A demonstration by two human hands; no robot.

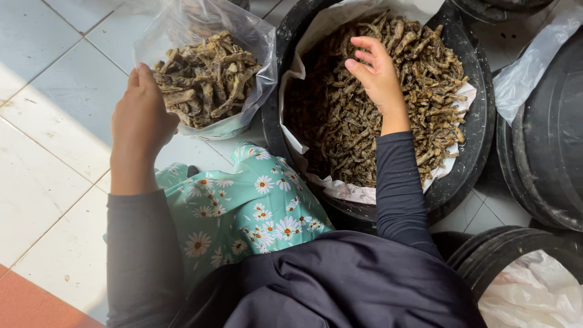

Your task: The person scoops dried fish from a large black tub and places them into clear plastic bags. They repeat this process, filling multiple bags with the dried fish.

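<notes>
My left hand [141, 115] grips the near edge of a clear plastic bag [246, 36] that holds a heap of small dried fish [206, 79] and rests on the tiled floor. My right hand [378, 71] hovers over a big black tub [480, 103] lined with white plastic and filled with more dried fish [352, 127]. Its fingers are curled and apart, just above the pile; I see nothing clearly held in them. Both arms wear dark long sleeves.
My knee in green daisy-print cloth [249, 212] sits between the bag and the tub. More black tubs stand at the right [546, 140] and lower right [504, 255], one lined with white plastic. White floor tiles [48, 121] spread to the left.
</notes>
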